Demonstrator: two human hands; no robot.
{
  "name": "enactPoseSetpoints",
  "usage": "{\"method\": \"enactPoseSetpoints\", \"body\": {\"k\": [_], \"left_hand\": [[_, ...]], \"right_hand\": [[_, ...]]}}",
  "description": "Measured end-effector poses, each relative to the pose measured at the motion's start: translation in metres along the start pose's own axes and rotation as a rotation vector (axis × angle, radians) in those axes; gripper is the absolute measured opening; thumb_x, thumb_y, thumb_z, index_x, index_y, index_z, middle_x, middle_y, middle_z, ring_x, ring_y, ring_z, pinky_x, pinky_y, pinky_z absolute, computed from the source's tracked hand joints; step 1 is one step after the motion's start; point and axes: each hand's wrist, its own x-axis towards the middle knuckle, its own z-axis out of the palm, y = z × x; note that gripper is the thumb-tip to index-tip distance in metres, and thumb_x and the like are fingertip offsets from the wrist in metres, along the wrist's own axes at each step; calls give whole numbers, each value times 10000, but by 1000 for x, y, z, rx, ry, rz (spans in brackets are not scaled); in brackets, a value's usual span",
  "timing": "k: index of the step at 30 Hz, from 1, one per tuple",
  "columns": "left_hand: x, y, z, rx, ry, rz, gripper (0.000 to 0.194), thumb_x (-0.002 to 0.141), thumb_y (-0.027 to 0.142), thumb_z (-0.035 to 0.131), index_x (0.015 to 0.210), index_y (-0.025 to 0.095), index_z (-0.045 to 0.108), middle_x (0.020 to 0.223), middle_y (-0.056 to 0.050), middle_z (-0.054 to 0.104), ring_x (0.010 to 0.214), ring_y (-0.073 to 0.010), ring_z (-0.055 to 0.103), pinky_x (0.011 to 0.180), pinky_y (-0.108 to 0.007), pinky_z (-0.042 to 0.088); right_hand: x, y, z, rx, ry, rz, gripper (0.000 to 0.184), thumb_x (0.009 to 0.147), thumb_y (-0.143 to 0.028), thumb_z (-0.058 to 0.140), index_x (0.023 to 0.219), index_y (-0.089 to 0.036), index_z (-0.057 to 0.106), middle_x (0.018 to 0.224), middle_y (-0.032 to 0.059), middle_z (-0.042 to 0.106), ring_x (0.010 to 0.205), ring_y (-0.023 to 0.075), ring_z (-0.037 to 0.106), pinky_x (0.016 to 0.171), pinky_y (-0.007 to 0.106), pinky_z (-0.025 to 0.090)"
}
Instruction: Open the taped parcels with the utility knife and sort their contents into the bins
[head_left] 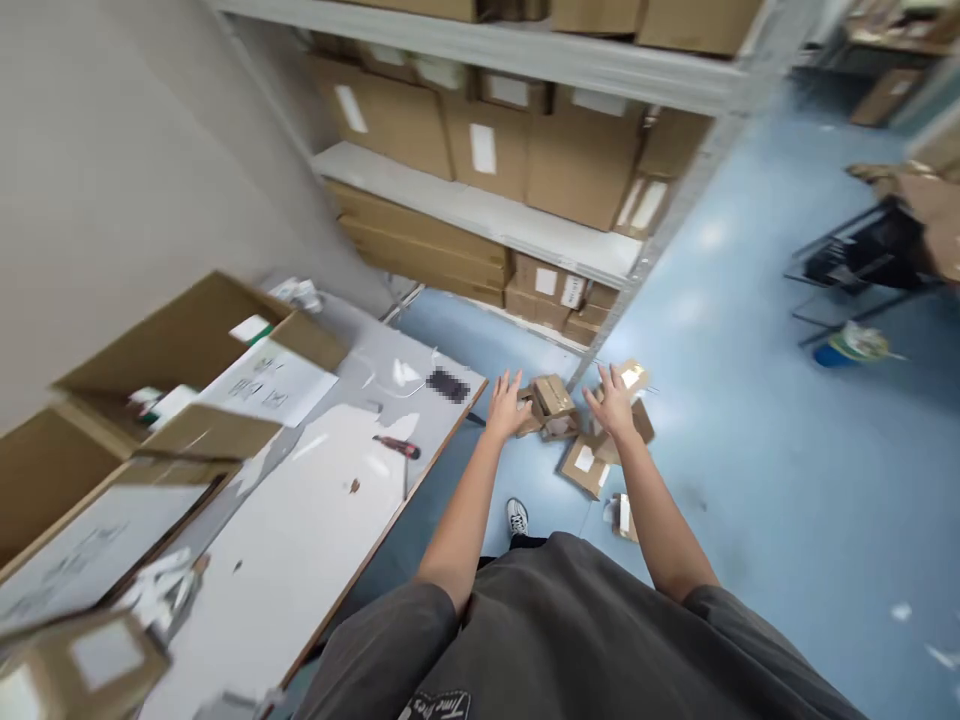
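Both of my arms reach forward over the floor with nothing in the hands. My left hand (507, 408) has its fingers spread, just off the table's right corner. My right hand (611, 403) is likewise spread, in front of the foot of the shelf post. Below and between them, small cardboard boxes (553, 396) lie in a loose pile on the floor. A flattened carton with a white label (585, 465) lies under the right hand. Whether either hand touches the cardboard cannot be made out; they appear above it.
The work table (330, 510) on the left bears a red-and-black utility knife (397, 446) and a large open carton (172, 340). A metal shelf rack (480, 210) full of boxes stands ahead. On the blue floor at right are a blue bucket (840, 352) and a black folding chair (870, 255).
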Motion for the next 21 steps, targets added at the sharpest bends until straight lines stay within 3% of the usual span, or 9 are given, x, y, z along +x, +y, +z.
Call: {"method": "enactPoseSetpoints", "body": {"k": [5,9,12,15,18,21], "left_hand": [[-96,-76,-89,111,279,-266,843,971,384,730,1725,242,379,1833,-144,253,1702,-413,189,1340,-578,319],[-208,-116,-153,216,496,-498,834,990,429,715,1730,256,369,1834,-136,250,1702,-418,177,1323,-585,340],[-302,-135,-187,262,627,-656,820,1004,442,697,1732,261,367,1834,-132,252,1700,-421,181,1318,-577,349],[-397,-148,-207,288,733,-783,821,1009,450,688,1737,249,363,1834,-136,250,1697,-432,180,1317,-582,347],[-490,-155,-214,302,817,-881,824,1010,456,685,1737,240,364,1833,-139,252,1696,-436,179,1312,-589,353],[-576,-157,-212,304,867,-942,823,1001,461,694,1729,241,379,1833,-136,254,1692,-435,190,1309,-590,357]], "right_hand": [[43,-108,53,45,-87,-351,763,1034,-574,540,1683,-185,441,1770,218,327,1584,419,378,1258,650,382],[30,-225,106,91,-224,-619,754,1031,-547,546,1685,-187,442,1780,215,306,1594,424,358,1248,654,394],[-12,-316,132,145,-294,-793,745,1029,-539,556,1676,-182,458,1772,217,324,1600,424,350,1250,646,396],[-69,-397,146,212,-348,-941,742,1025,-537,573,1670,-187,469,1777,213,320,1608,424,340,1255,645,391],[-134,-463,152,259,-398,-1065,746,1022,-531,587,1682,-210,456,1791,196,303,1618,424,324,1255,655,385],[-201,-514,154,300,-438,-1153,759,1017,-525,597,1694,-222,437,1802,188,286,1626,425,312,1259,667,375]]}}
